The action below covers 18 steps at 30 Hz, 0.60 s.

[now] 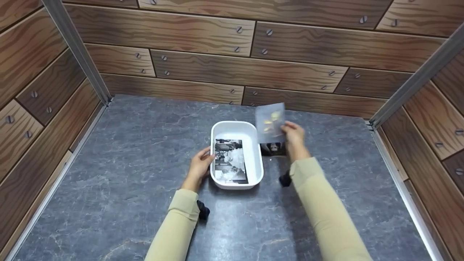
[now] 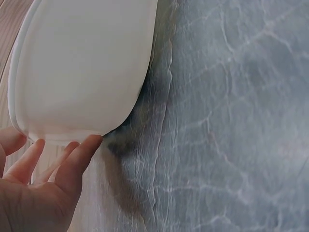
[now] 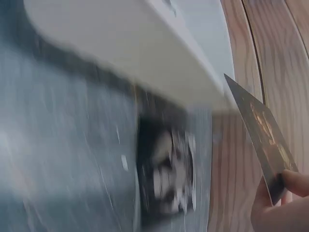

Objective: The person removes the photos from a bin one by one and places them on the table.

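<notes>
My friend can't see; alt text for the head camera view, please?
A right hand holds up a grey card with gold patches near a white tub, while the left hand touches the tub's side. A black-and-white picture lies inside; a dark picture lies beside it.

Wood-plank walls [image 1: 203, 61], perhaps printed; grey marbled surface [image 1: 145, 152].

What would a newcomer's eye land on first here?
Probably the white tub in the middle, with a black-and-white photo inside. Next, the gold-marked card, held up by the right hand near the tub's right rim. Another photo lies just right of the tub.
</notes>
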Motion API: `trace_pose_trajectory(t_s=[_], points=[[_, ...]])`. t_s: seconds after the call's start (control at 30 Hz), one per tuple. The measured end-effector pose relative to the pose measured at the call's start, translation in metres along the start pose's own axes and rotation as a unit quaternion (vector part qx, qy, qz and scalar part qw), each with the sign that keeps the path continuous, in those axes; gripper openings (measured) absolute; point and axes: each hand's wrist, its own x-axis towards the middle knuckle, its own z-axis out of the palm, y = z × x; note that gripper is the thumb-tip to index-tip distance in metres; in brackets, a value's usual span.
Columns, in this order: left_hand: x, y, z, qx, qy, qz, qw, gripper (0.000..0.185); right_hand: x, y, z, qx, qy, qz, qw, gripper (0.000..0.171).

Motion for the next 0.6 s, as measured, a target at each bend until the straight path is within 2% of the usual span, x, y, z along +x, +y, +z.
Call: trace_pose_trajectory(t_s=[0.1, 0.17, 0.27, 0.33, 0.4, 0.43, 0.5, 0.6], points=[[0.002, -0.005, -0.001, -0.009, -0.008, 0.015, 0.9998, 0.041, 0.003, -0.022, -0.030, 0.026, 0.011, 0.022, 0.999, 0.034], [0.002, -0.005, -0.001, -0.010, -0.010, 0.021, 0.9997, 0.041, -0.003, -0.036, -0.045, 0.033, 0.017, 0.025, 0.999, 0.037], [-0.001, -0.005, -0.002, -0.001, -0.007, 0.017, 0.9998, 0.042, -0.044, -0.068, -0.054, 0.014, 0.049, 0.056, 0.997, 0.040], [-0.005, -0.004, -0.001, 0.012, -0.001, 0.000, 0.9999, 0.042, -0.080, -0.088, -0.056, -0.006, 0.075, 0.084, 0.994, 0.043], [-0.006, -0.005, -0.001, 0.015, -0.001, -0.008, 0.9998, 0.043, -0.101, -0.095, -0.060, -0.039, 0.096, 0.112, 0.988, 0.044], [-0.007, -0.005, -0.001, 0.015, -0.001, -0.010, 0.9998, 0.044, -0.104, -0.094, -0.065, -0.048, 0.101, 0.117, 0.987, 0.046], [-0.006, -0.004, 0.000, 0.012, -0.003, -0.005, 0.9999, 0.044, -0.090, -0.078, -0.080, -0.059, 0.108, 0.123, 0.985, 0.046], [-0.002, -0.001, 0.001, 0.002, -0.003, 0.011, 0.9999, 0.044, -0.038, -0.029, -0.114, -0.037, 0.094, 0.092, 0.991, 0.040]])
